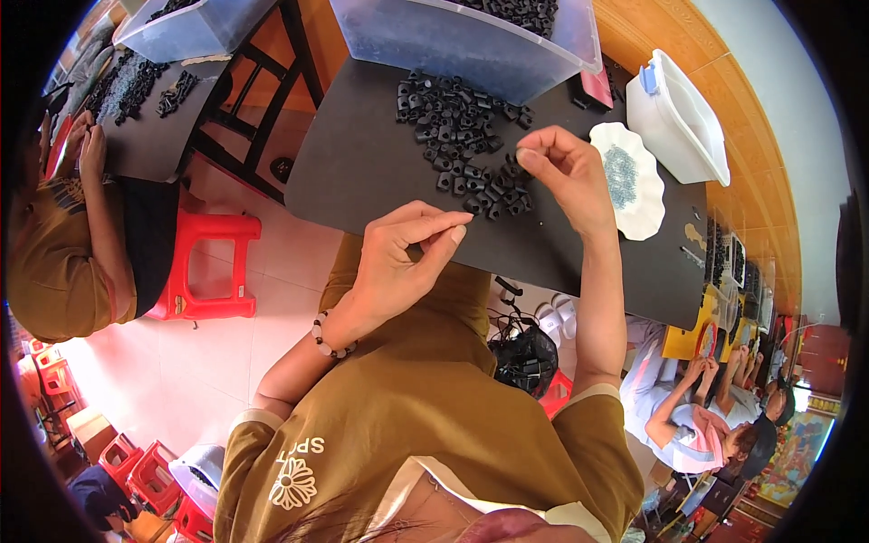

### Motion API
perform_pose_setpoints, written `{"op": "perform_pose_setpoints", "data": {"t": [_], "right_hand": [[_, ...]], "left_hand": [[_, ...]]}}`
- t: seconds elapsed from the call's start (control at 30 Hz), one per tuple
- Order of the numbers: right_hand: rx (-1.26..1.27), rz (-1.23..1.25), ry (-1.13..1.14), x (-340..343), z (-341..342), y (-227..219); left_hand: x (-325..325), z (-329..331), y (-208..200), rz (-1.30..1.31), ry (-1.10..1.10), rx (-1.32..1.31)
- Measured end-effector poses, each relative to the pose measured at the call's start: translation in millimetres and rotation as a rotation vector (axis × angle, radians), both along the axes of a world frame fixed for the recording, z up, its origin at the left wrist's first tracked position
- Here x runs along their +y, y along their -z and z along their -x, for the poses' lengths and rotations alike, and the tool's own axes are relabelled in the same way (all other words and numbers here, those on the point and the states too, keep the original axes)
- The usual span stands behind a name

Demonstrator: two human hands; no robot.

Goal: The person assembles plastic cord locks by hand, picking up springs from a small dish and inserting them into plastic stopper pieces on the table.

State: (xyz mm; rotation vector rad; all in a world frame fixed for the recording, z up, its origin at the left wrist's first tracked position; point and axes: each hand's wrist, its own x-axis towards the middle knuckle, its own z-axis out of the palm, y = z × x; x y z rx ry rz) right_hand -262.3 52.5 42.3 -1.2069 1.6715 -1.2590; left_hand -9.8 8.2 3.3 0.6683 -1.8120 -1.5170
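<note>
A loose pile of small black plastic parts (pixel 453 136) lies on the dark table (pixel 344 154) in front of me. My left hand (pixel 403 258) is at the near edge of the pile, thumb and index finger pinched together; whatever they hold is too small to make out. To the right of the pile, my right hand (pixel 570 176) is raised, its thumb and fingertips also pressed together, and I cannot make out what is between them. Beside that hand sits a white scalloped dish (pixel 647 195) with many tiny clear bluish pieces (pixel 621 176) in it.
A clear plastic bin (pixel 434 45) of black parts stands behind the pile. At the back right are a white tub (pixel 688 136) and a pink-red item (pixel 596 89). Co-workers sit at tables to the left and right. A red stool (pixel 213 262) stands on the left floor.
</note>
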Motion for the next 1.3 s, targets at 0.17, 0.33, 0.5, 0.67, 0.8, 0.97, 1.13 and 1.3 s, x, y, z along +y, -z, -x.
{"op": "perform_pose_setpoints", "data": {"t": [0.17, 0.33, 0.5, 0.67, 0.8, 0.97, 1.13, 1.3], "right_hand": [[-0.355, 0.074, -0.089, 25.0, -25.5, 4.8], [-0.664, 0.066, -0.07, 39.0, -53.7, 14.2], [-0.633, 0.079, -0.065, 42.4, -66.9, 25.4], [-0.192, 0.036, 0.021, 53.5, -48.0, -0.4], [0.225, 0.027, 0.276, 60.1, -5.4, -6.6], [0.817, 0.071, 0.411, 54.5, 27.6, -5.9], [0.736, -0.067, 0.267, 20.8, 13.6, -3.6], [0.821, -0.184, 0.173, -13.4, 7.8, 11.7]], "left_hand": [[-1.2, 15.5, -11.0, 0.206, -0.078, 0.117], [0.7, 31.0, -8.7, 0.254, -0.066, 0.273], [-1.0, 27.9, -0.4, 0.262, -0.058, 0.234], [3.4, 19.2, -1.7, -0.169, -0.013, 0.243], [0.4, 14.7, -3.2, -0.237, -0.002, 0.238], [-0.3, 11.2, -1.9, -0.16, -0.005, 0.144], [3.2, 11.4, 2.9, -0.145, 0.036, 0.115], [5.8, 10.1, 9.6, -0.212, 0.053, 0.154]]}}
